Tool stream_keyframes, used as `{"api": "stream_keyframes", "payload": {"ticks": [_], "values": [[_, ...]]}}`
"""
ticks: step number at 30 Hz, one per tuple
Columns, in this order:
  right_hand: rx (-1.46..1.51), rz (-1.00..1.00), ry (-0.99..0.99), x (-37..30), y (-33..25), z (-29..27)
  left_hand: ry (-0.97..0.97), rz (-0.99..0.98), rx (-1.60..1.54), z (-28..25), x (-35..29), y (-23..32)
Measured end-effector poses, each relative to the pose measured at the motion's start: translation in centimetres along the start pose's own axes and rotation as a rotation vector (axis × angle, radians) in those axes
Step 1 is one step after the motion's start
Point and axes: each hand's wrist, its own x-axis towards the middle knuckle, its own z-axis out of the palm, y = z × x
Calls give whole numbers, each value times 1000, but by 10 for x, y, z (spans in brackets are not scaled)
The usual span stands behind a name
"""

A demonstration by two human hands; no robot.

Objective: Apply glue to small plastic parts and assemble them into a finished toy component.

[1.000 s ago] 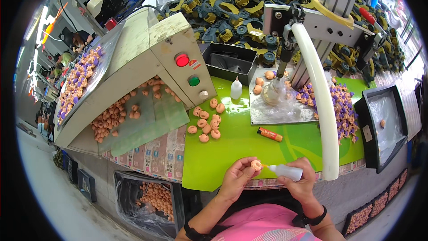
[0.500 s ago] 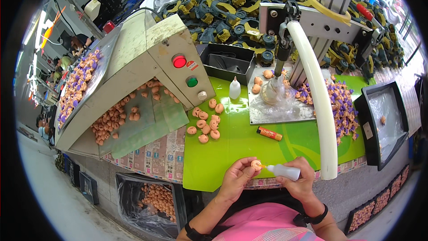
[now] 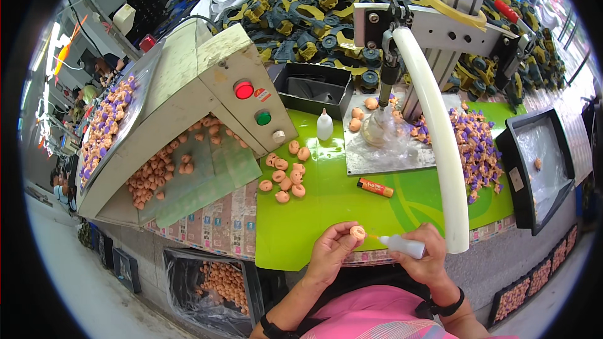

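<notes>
My left hand (image 3: 331, 249) pinches a small peach-coloured hollow doll-head part (image 3: 357, 233), its opening turned toward the bottle tip. In my right hand (image 3: 426, 255) is a white squeeze bottle (image 3: 405, 246) with a thin yellowish nozzle, lying nearly level. The nozzle tip points left and sits just apart from the part's rim. Beyond my hands, several similar peach parts (image 3: 286, 183) lie loosely grouped on the green tabletop (image 3: 320, 213). A second white bottle (image 3: 325, 127) stands upright behind them. An orange tube with a black end (image 3: 375, 187) lies nearer to me.
A press with a long white lever (image 3: 443, 150) rises at right over a metal plate (image 3: 402, 162). Purple-and-peach pieces (image 3: 471, 150) are heaped beside it. A beige machine (image 3: 220, 69) with peach parts under it stands left. Black trays (image 3: 510, 179) flank the table; a lined bin (image 3: 251, 270) sits below.
The bottle's nozzle has drawn back slightly from the peach part, opening a small gap. The whole view has shifted a little; both hands keep their hold.
</notes>
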Motion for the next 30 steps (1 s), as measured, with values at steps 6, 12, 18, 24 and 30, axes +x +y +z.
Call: {"api": "stream_keyframes", "payload": {"ticks": [6, 12, 18, 24, 30], "values": [[-9, 42, -92, 2, -2, -5, -7, 16, 32, -2, 5, 0], [177, 105, 181, -2, 24, 14, 31, 72, 15, -4, 4, 0], [105, 274, 39, 7, 40, 25, -7, 26, 37, -7, 5, -15], [201, 292, -21, 7, 49, 37, -37, 2, -60, -8, -3, -15], [8, 53, -66, 28, 29, -3, -29, 17, 77, -12, 3, -4]]}}
